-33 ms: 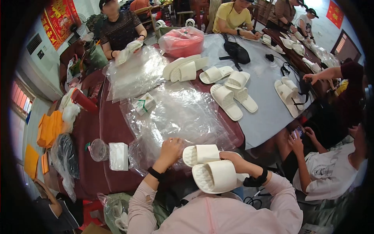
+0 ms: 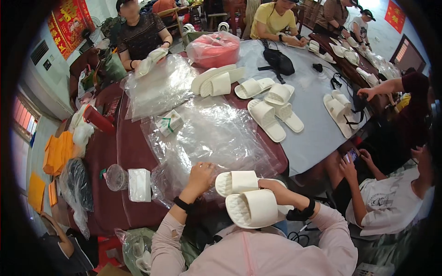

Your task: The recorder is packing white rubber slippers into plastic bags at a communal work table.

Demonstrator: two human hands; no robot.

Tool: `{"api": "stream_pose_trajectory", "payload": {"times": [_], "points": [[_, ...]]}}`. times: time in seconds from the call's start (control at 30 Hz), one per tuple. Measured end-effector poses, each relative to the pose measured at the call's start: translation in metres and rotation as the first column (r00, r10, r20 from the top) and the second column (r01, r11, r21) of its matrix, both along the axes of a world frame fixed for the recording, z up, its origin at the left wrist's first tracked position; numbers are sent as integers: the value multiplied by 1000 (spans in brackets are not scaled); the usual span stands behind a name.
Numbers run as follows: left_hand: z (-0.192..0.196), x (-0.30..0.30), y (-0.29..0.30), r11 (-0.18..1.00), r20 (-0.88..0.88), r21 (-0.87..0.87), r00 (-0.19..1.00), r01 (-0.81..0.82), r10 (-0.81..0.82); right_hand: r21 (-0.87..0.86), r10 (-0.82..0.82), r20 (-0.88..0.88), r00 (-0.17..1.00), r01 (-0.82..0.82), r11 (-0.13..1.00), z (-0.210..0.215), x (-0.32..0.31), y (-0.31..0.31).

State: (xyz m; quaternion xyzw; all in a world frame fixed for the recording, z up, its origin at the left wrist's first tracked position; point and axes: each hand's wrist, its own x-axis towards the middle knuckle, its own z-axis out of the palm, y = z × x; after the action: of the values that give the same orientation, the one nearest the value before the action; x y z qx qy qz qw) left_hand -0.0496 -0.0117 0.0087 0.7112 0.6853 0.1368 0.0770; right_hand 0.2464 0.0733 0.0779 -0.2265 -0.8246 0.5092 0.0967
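Close to my body, my right hand [image 2: 277, 191] grips a pair of white slippers, holding them off the table. The upper slipper [image 2: 243, 181] lies partly behind the lower slipper [image 2: 260, 209], toes to the right. Part of my right hand is hidden by the lower slipper's strap. My left hand [image 2: 201, 178] is at the near edge of a stack of clear plastic bags [image 2: 207, 131], its fingers curled down onto the film. Just beyond the bags, another pair of white slippers [image 2: 216, 85] rests on the table.
Several white slippers [image 2: 267, 120] lie on the grey cover [image 2: 317, 138] at right, near a black pouch [image 2: 278, 60]. A small box [image 2: 169, 123] sits on the bags. At left are a clear tub [image 2: 116, 177] and a white tissue pack [image 2: 139, 185]. People sit around the table.
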Motion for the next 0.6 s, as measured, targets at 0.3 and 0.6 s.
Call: {"api": "stream_pose_trajectory", "payload": {"times": [0.3, 0.6], "points": [[22, -14, 7, 953, 360, 225, 926, -204, 114, 30, -16, 22, 1000, 15, 999, 10, -22, -8], [33, -21, 13, 935, 571, 249, 818, -253, 70, 282, -31, -11, 999, 33, 959, 16, -40, -6]]}}
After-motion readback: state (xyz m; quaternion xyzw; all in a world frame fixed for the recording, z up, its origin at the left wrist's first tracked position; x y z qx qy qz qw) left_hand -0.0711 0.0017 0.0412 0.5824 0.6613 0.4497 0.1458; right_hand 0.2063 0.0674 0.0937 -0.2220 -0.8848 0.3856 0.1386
